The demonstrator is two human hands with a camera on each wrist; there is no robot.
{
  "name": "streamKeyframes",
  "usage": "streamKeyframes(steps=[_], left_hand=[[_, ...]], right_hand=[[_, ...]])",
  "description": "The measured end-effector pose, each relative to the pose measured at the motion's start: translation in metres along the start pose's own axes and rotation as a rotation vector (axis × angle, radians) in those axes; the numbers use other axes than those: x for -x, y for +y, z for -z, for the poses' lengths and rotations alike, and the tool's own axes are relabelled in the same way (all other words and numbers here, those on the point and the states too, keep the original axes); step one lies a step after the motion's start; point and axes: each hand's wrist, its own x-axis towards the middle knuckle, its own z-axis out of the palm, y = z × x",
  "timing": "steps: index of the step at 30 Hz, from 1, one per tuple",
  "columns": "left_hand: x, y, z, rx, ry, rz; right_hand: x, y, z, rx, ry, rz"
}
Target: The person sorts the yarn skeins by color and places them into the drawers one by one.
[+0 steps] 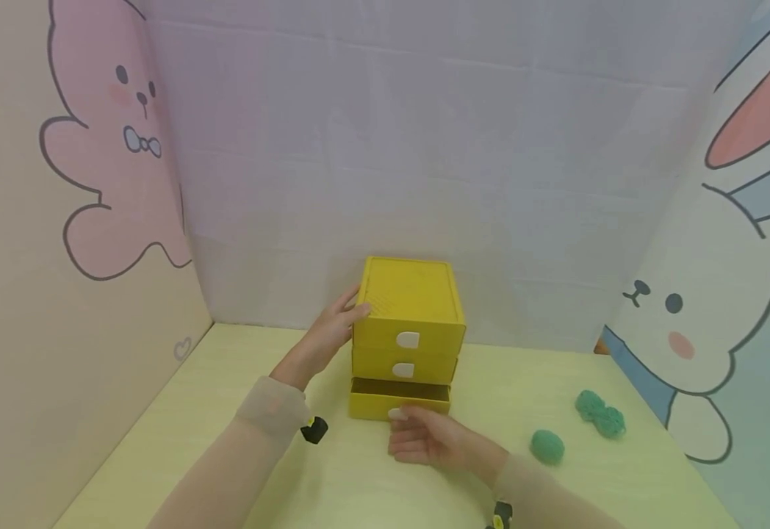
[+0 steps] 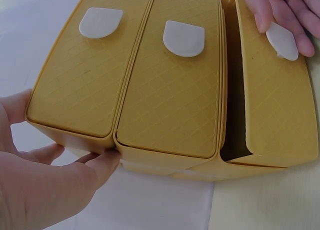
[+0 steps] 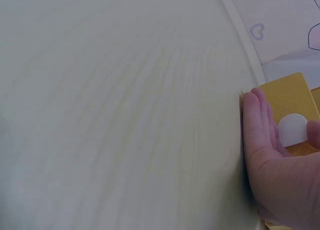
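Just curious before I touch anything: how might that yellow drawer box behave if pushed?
The yellow drawer box probably feels stiff, given its flat panels and straight edges. It may be fairly light, since the open bottom drawer shows thin walls. That drawer would likely slide in if pushed, as it sticks out.

Our left forearm (image 1: 229, 455) extends from the near left of the yellow cabinet (image 1: 411, 290). Our left hand (image 1: 322, 342) rests against the cabinet's left side, thumb over the top edge, fingers (image 2: 102, 166) nearly straight along the side wall. Our right forearm (image 1: 547, 492) reaches in from the cabinet's near right. Our right hand (image 1: 433, 439) sits low at the cabinet's front, thumb and finger pinching the lowest tab (image 2: 281, 41), remaining fingers below it.
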Motion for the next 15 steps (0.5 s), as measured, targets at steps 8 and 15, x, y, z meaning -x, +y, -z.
streamKeyframes(steps=[8,15], left_hand=[[0.002,-0.001,0.001,0.004,0.004,0.002],[0.002,0.000,0.000,0.002,0.006,0.009]], right_hand=[[0.008,0.009,-0.002,0.026,-0.030,-0.002],[0.019,0.012,-0.005,0.055,-0.056,-0.012]])
